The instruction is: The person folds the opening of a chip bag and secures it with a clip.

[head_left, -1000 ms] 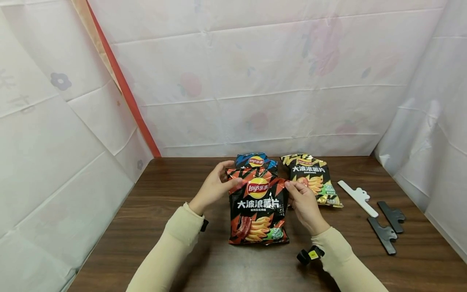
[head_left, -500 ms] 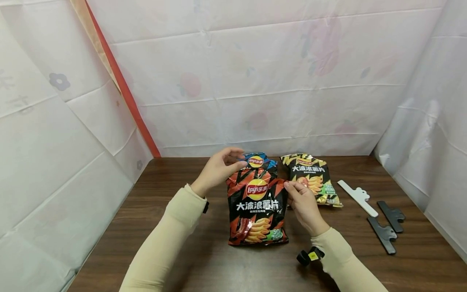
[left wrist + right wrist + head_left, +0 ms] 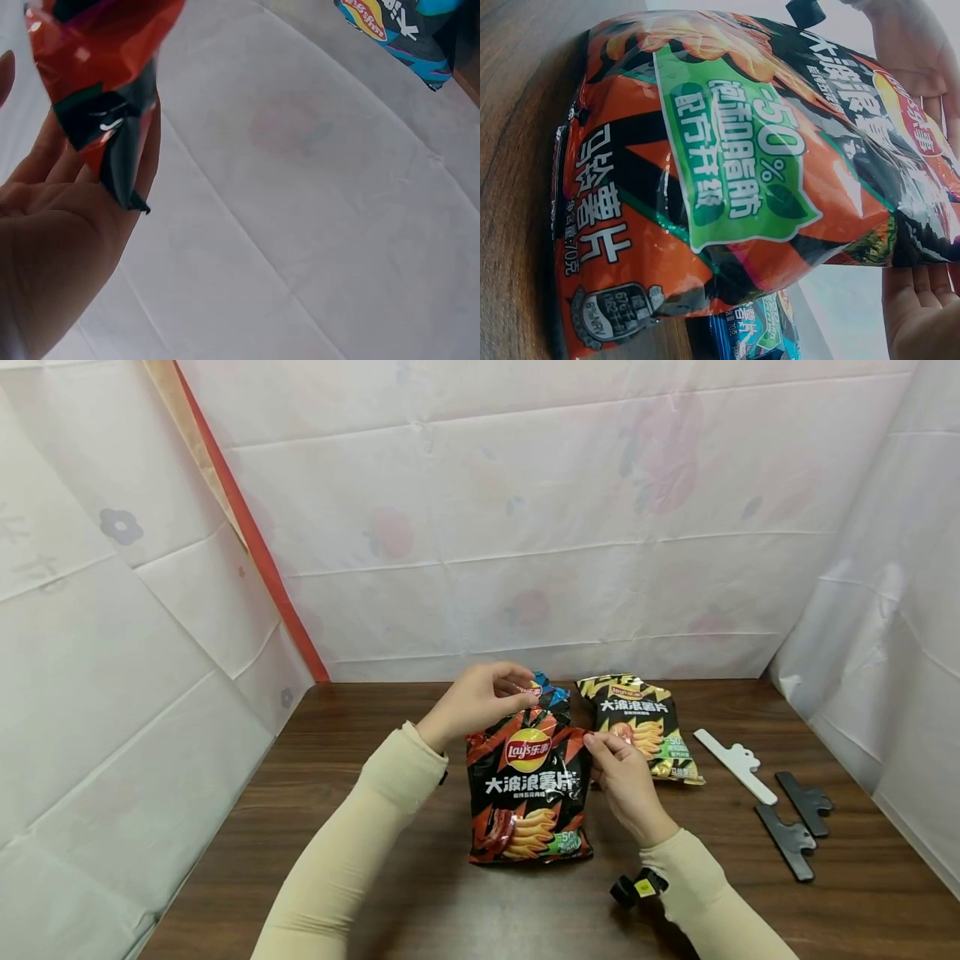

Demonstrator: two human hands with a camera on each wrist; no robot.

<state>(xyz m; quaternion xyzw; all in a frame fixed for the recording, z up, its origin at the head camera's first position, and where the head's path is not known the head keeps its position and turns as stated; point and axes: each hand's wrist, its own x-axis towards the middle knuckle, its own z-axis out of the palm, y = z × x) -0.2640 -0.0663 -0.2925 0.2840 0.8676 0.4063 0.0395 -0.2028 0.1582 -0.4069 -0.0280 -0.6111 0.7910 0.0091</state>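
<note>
A red and black Lay's chip bag [image 3: 528,787] stands upright on the dark wood table, its front facing me. My right hand [image 3: 626,785] pinches its upper right corner between thumb and fingers. Over the bag's upper left edge is my left hand [image 3: 483,697], its thumb apart from the loosely bent fingers. In the left wrist view, the bag's crinkled top corner [image 3: 112,127] hangs in front of the left hand [image 3: 75,210], hiding part of the fingers. Behind the red bag, a blue chip bag [image 3: 553,693] is mostly covered.
A yellow and black chip bag [image 3: 637,727] lies at the back right. Farther right are a white bag clip [image 3: 737,766] and two dark bag clips [image 3: 804,804]. White printed sheeting [image 3: 525,527] hangs behind the table and along both sides.
My left hand has left the red bag's upper left corner and moved up and rightward across its top. The right hand keeps its pinch, and the bag's top has dipped slightly.
</note>
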